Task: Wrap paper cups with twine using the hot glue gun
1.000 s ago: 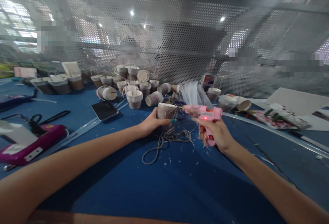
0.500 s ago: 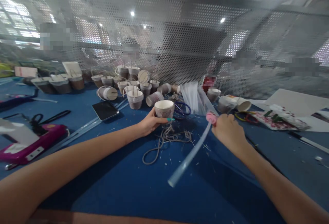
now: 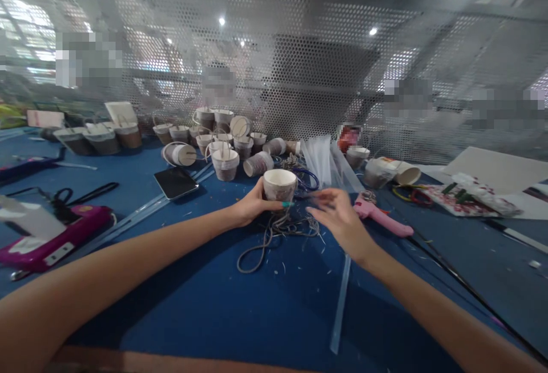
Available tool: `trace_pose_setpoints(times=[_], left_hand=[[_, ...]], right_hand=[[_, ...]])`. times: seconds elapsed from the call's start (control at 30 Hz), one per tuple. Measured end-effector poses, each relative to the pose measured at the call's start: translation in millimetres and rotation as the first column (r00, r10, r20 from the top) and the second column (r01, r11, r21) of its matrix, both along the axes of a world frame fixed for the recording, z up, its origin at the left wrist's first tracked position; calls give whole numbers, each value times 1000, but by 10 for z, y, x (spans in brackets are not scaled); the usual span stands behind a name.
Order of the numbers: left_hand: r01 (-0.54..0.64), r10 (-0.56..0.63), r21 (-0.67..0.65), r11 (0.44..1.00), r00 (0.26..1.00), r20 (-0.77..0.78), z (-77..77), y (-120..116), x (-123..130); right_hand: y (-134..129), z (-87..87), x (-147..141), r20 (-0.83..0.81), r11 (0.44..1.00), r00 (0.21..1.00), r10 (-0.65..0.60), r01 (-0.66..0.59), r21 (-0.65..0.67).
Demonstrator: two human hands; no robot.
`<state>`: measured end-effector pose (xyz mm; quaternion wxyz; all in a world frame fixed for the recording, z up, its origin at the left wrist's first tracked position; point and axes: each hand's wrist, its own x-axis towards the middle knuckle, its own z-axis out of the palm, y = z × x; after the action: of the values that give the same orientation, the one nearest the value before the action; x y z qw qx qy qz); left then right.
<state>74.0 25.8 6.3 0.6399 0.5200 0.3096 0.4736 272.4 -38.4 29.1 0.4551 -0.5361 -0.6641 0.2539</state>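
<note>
My left hand (image 3: 256,204) is wrapped round a small paper cup (image 3: 279,190) with a white inside and a greyish covering, held upright over the table's middle. To the right of the cup is my right hand (image 3: 336,213), its fingers apart, slightly blurred and holding nothing I can see. A tangle of grey cord (image 3: 278,227) lies under the cup, with a loop reaching toward me. Beyond my right hand a pink glue gun (image 3: 383,219) rests on the table, and a clear glue stick (image 3: 341,310) extends toward the front edge.
Several covered cups with handles (image 3: 225,164) stand or lie at the back. A phone (image 3: 176,183) and a magenta power strip (image 3: 72,236) are on the left. Clear glue sticks (image 3: 321,161) are bunched behind, before a perforated metal screen (image 3: 299,76). A patterned bag (image 3: 471,199) lies right.
My right hand has let go of the pink glue gun, which now lies on the table, and has moved left toward the cup. The cup has shifted slightly right in my left hand.
</note>
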Motion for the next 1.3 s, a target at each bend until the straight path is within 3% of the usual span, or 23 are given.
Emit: trace_pose_setpoints(times=[0.07,0.13,0.37,0.57,0.7,0.83,1.03,1.3], left_hand=[[12,-11,28,1000,999,-41,-20,-5,-8],[33,-31,34,999,997,-69,-28,-13,-15],[79,-69,90,993,991,-118,6,-49,-18],[41,-28,91,995,990,-136,-6,-44,-2],[-7,20,102,995,992,-125,-10,-34,6],[-49,68,133,990,988,-138,-11,-22,1],[-39,68,190,981,987,-146,-29,-10,1],[7,46,281,960,983,-180,-6,-28,6]], right_hand=[[2,-67,-95,-280,970,948,150,-196,-144],[21,-105,-128,-402,933,896,189,-292,-212],[39,-62,-128,-538,864,810,233,-427,-268],[-7,17,-117,-669,807,707,228,-522,-277],[-27,39,-87,-608,854,755,245,-466,-233],[-43,-7,-83,-427,902,850,309,-405,-153],[-102,7,-131,-249,915,895,370,-397,-71],[-134,2,-148,-210,905,897,389,-415,-93]])
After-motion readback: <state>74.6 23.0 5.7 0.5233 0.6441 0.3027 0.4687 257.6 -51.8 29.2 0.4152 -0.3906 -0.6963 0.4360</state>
